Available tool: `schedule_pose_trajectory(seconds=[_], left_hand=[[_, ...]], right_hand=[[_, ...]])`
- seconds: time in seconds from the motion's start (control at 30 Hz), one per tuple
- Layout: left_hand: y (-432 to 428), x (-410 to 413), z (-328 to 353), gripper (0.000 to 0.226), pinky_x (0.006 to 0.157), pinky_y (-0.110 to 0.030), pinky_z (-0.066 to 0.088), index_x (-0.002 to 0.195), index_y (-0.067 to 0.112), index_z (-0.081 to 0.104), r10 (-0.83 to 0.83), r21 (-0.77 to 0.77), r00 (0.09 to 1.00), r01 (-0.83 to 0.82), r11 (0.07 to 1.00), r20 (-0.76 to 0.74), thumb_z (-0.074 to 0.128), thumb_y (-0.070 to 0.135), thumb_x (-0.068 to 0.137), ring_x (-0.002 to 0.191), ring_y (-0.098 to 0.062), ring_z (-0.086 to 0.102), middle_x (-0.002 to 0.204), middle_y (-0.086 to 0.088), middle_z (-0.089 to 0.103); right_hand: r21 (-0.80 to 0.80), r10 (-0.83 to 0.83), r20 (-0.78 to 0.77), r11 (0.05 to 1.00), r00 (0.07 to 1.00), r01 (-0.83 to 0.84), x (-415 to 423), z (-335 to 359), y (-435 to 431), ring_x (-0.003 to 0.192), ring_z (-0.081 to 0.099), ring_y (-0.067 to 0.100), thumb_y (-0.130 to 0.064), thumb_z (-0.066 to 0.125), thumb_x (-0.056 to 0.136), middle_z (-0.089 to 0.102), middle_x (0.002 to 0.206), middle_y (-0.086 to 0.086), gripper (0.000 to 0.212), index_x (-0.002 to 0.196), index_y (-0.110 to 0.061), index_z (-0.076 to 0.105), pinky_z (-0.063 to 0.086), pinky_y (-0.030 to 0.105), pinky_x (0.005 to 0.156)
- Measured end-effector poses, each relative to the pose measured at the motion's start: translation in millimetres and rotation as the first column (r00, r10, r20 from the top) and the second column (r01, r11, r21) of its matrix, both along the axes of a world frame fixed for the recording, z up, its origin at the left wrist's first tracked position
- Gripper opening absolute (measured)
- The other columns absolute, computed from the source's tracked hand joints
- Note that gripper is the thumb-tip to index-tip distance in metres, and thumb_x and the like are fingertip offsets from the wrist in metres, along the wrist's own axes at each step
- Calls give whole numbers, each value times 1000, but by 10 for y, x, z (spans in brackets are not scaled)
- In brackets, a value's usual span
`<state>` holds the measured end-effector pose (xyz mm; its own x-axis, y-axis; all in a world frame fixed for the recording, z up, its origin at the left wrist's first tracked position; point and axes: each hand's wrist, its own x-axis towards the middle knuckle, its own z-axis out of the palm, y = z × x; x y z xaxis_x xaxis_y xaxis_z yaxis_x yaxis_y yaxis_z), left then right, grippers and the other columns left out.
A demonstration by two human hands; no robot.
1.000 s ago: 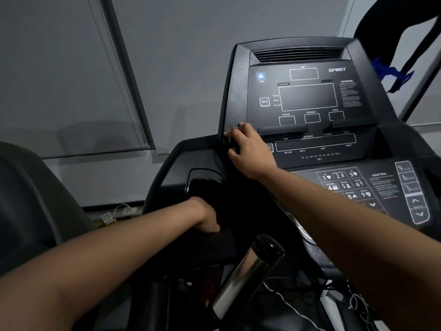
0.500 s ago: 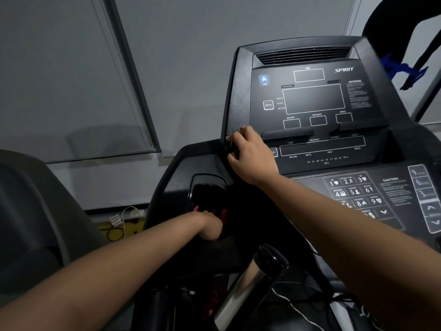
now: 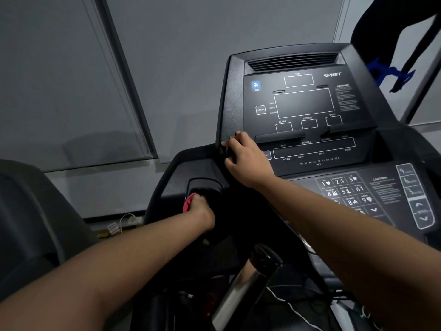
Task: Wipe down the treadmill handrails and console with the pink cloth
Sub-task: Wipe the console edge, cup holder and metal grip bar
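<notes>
A black treadmill console (image 3: 303, 103) with dark display windows stands in front of me, with a keypad panel (image 3: 346, 189) lower right. My left hand (image 3: 201, 211) reaches down into the recessed cup holder (image 3: 207, 185) left of the console and is closed on the pink cloth (image 3: 188, 201), of which only a fold shows beside the hand. My right hand (image 3: 245, 158) grips the console's left edge, fingers curled round it. A chrome handrail bar (image 3: 241, 295) rises below, between my arms.
Grey window blinds (image 3: 71, 80) fill the wall behind. A dark curved machine part (image 3: 26, 223) sits at the left edge. Cables and a plug (image 3: 119, 225) lie on the floor beyond the treadmill. A dark figure with blue (image 3: 391, 72) is at top right.
My left hand has come up and forward out of the cup holder's depth, and the pink cloth now shows at its left side. My right hand has stayed on the console edge.
</notes>
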<state>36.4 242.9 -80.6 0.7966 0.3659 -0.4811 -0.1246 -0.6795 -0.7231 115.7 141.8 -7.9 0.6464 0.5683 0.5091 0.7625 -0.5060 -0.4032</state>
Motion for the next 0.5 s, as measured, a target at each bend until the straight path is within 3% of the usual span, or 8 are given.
schedule_pose_trajectory(seconds=[0.13, 0.2, 0.33, 0.4, 0.5], left_hand=[[-19, -78, 260, 50, 106, -43, 30, 146, 19, 35, 24, -223, 989, -56, 973, -145, 30, 43, 101, 135, -32, 33, 150, -6, 34], [-9, -170, 340, 51, 108, -43, 26, 141, 16, 43, 27, -333, 989, -74, 940, -142, 26, 43, 101, 134, -33, 33, 145, -8, 40], [153, -441, 318, 35, 98, -37, 26, 109, 22, 64, 38, -630, 999, -7, 776, 36, 34, 37, 97, 117, -26, 43, 121, -5, 55], [206, -582, 300, 30, 90, -33, 28, 98, 18, 65, 125, -754, 980, 36, 656, 155, 40, 34, 95, 109, -23, 48, 111, -6, 58], [162, -727, 251, 26, 94, -33, 37, 89, 16, 65, 262, -846, 930, 87, 526, 258, 46, 34, 94, 104, -19, 51, 106, -6, 57]], right_hand=[[-7, -1, -9, 1000, 1000, 1, 12, 16, -5, 122, 41, 20, -19, 53, 85, 46, 122, 6, 37, 121, -14, 57, 41, 32, 89], [-1, -7, -8, 1000, 1000, 7, 18, 16, -2, 123, 40, 20, -20, 53, 84, 45, 122, 6, 36, 120, -14, 57, 42, 33, 89], [9, -15, -2, 1000, 1000, 15, 10, 4, 27, 119, 43, 22, -20, 53, 83, 46, 119, 6, 34, 116, -14, 58, 45, 34, 86], [6, -30, 13, 1000, 999, 30, 11, 5, 34, 117, 44, 22, -20, 53, 83, 46, 117, 6, 33, 115, -14, 58, 45, 34, 83], [4, -42, 34, 999, 999, 41, 10, 12, 42, 114, 45, 24, -21, 53, 82, 47, 115, 7, 33, 114, -14, 58, 44, 34, 81]])
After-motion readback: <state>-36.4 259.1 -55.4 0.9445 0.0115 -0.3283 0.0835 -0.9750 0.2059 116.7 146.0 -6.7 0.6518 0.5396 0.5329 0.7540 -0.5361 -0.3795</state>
